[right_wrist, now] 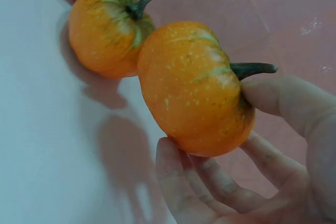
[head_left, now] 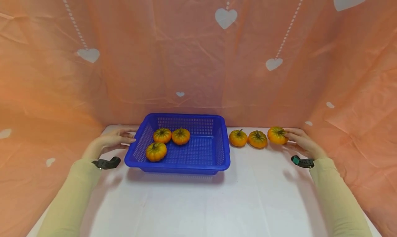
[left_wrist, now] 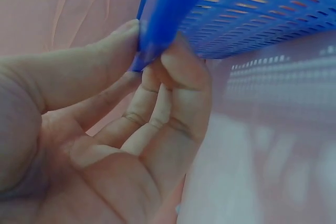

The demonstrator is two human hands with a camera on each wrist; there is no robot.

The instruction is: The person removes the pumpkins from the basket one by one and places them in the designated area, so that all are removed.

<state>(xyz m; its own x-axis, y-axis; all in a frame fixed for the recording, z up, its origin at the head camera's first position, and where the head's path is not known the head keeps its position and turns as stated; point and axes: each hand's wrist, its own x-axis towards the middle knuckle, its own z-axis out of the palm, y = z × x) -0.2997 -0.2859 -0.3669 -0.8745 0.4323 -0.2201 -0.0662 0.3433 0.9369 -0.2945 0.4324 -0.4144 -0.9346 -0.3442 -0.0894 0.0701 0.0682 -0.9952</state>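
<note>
- At the left end of the blue basket (head_left: 176, 166), your left hand (head_left: 116, 138) pinches the rim between thumb and bent fingers, with only the rim's thickness between them.
- Well to the right of the basket, your right hand (head_left: 299, 141) grips the outer pumpkin (head_left: 277, 136), thumb near its stem and fingertips on its far side, spread about as wide as its body.
- You have that pumpkin tilted, its shadow lying apart from it on the white table (head_left: 186, 206).
- Between it and the basket sit two more: the near pumpkin (head_left: 238, 139) just beside the basket's right wall, then the middle pumpkin (head_left: 257, 140).
- Inside the basket, toward its left end, you have three: two back pumpkins (head_left: 162, 136) (head_left: 181, 137) side by side and a front pumpkin (head_left: 156, 152).
- Behind the basket hangs an orange cloth (head_left: 186, 64) with pale hearts.
</note>
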